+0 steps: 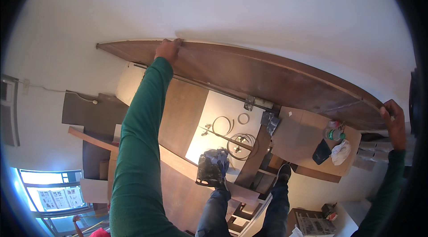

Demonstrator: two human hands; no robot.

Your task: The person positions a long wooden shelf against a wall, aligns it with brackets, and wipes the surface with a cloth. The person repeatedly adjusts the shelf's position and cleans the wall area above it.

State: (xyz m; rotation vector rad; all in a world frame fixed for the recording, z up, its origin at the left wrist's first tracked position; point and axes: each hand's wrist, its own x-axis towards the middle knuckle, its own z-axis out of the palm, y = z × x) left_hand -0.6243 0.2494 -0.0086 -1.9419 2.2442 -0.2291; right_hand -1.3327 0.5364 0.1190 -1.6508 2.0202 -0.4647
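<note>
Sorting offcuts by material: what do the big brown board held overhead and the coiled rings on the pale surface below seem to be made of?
The board looks like wood sheet with a dark, scuffed brown finish; pale worn patches show. The rings look like thin wire or cable, judging by their loose coils; too small to be sure.

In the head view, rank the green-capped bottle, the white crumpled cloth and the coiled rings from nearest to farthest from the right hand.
From the right hand, gripping the brown board's right end:
1. Green-capped bottle and white crumpled cloth, just left of the hand, on the tan board; too close to call.
2. Coiled rings, on the pale panel at centre, farthest.

matt brown wooden panel, green cloth sleeve
</note>
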